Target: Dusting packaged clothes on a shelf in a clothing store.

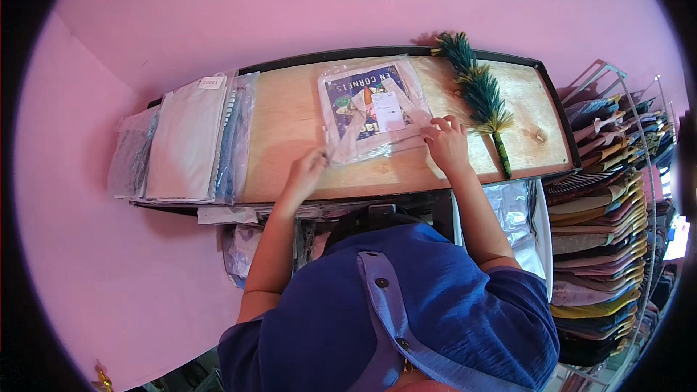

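A clear plastic bag [416,84] lies flat on the wooden tabletop, with a folded garment [333,99] inside. The garment shows a dark blue print with coloured pictures and lettering, and pale straps cross it. A white paper tag [387,111] with writing sits on its middle. My right hand [449,144] has its fingertips closed on the bag's near right edge. At the near left corner of the bag is my left hand [306,174], its fingers bent and blurred; whether they grip the plastic cannot be made out.
Bagged folded clothes [185,144] are stacked at the table's left end. A green and yellow feathery plume [479,92] lies at the right. Dark raised edging [348,55] borders the wooden top [286,114]. Garments on hangers [596,228] fill a metal rack [642,136] at right.
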The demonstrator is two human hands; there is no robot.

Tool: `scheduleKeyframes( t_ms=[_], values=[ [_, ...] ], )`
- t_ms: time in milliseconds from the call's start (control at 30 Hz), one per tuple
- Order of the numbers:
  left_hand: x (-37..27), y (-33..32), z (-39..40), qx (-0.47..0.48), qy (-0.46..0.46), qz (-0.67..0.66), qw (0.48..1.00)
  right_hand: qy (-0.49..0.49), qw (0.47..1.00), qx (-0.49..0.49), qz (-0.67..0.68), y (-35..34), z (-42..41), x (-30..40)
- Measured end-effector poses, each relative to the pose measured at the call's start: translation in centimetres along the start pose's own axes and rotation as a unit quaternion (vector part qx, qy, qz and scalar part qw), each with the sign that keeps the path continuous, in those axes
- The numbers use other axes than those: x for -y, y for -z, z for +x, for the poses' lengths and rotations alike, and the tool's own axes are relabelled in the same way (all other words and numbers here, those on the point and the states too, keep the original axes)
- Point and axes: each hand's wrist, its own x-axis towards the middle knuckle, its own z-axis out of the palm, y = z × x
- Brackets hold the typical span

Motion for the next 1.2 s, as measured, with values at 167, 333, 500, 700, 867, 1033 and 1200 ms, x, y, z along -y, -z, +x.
scheduleKeyframes(
  t_ms=[167,333,500,700,867,1033,1200],
  values=[
    [-2.2,-2.2,0.7,0.325,-0.017,-0.13,0.937,-0.029,0.992,-0.08,0.088,1.7,0.4,0.7],
    [-0.3,-2.1,6.4,0.141,-0.128,-0.05,0.98,0.015,0.982,-0.071,0.177,2.7,-0.2,1.6],
    [5.2,-0.6,14.3,-0.116,-0.156,0.075,0.978,0.059,0.955,0.034,0.288,1.1,-1.6,3.7],
    [3.6,0.0,15.1,0.027,-0.043,0.172,0.984,0.09,0.97,0.073,0.213,0.2,-2.6,1.6],
    [2.1,0.2,12.8,0.044,-0.042,0.117,0.991,0.011,0.989,0.08,0.127,0.9,-2.7,1.0],
    [2.7,0.6,11.8,0.01,-0.043,0.015,0.999,0.08,0.97,0.07,0.22,2.3,-2.1,3.5],
    [4.4,1.3,11.1,0.008,0.0,0.135,0.991,0.095,0.982,0.106,0.126,0.7,-2.2,3.0]
  ],
)
